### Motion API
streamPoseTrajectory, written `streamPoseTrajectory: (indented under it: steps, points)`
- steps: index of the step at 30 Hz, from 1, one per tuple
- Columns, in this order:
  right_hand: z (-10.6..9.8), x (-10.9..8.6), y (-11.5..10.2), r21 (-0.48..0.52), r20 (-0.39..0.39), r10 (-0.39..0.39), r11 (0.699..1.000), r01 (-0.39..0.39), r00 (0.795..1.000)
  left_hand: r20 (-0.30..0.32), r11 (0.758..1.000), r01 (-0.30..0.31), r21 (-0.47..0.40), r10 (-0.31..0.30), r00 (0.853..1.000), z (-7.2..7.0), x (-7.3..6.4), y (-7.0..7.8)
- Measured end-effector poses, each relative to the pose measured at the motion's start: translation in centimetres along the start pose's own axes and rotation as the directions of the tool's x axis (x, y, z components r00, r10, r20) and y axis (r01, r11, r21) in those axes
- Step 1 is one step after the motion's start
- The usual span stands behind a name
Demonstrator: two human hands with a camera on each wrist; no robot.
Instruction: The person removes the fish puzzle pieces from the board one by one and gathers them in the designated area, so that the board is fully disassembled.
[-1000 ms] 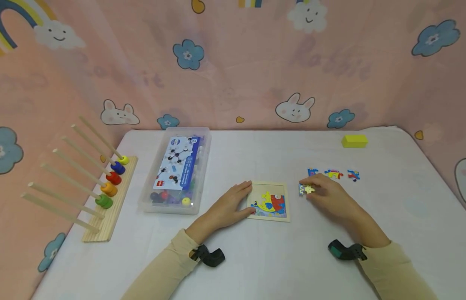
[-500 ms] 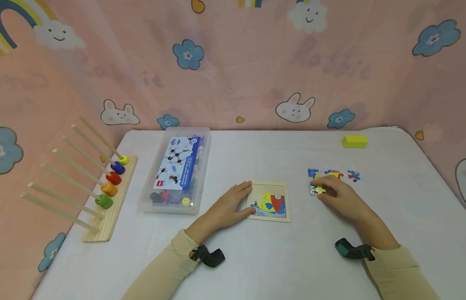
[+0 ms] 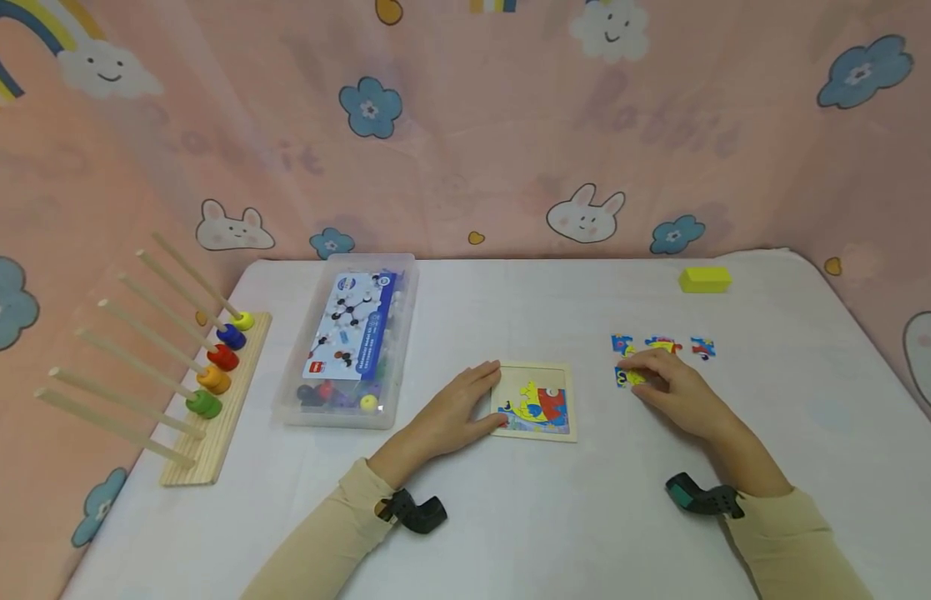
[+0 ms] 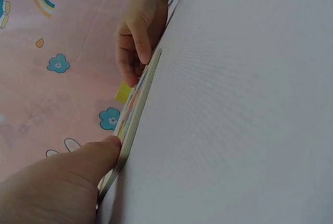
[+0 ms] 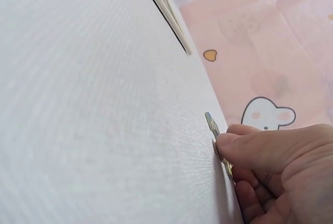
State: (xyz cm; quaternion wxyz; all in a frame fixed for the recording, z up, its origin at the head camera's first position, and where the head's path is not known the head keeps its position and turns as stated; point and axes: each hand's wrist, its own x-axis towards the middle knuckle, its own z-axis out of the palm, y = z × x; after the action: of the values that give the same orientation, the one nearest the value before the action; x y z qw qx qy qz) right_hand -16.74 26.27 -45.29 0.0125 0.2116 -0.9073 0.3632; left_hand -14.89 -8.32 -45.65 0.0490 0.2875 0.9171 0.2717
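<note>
Beside the frame (image 3: 573,402), the right hand (image 3: 675,393) pinches a partly hidden puzzle piece (image 5: 212,124), edge-on only in right wrist view; left hand (image 3: 452,414) spread.

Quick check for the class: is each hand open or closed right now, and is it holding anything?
Left hand: open, touching the wooden puzzle frame.
Right hand: closed, pinching a puzzle piece.
</note>
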Motion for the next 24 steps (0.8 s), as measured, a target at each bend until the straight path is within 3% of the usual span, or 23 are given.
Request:
streamPoseTrajectory:
  steps: [9,17,24]
  points:
    - [-0.2,-0.1,-0.5,0.041,-0.002,0.083,0.996,-0.082,0.997,-0.012,1.000,-0.019,-0.004,0.019,1.000,0.0,-0.1,0.0]
    - [0.0,0.3,-2.2,0.105,0.052,0.074,0.991,-0.079,0.996,-0.014,1.000,-0.026,0.006,0.026,1.000,0.0,-0.1,-0.1]
    - [0.7,0.6,-3.7,0.098,0.090,0.064,0.992,-0.073,0.994,-0.008,1.000,-0.015,0.004,0.015,1.000,0.0,0.0,-0.1]
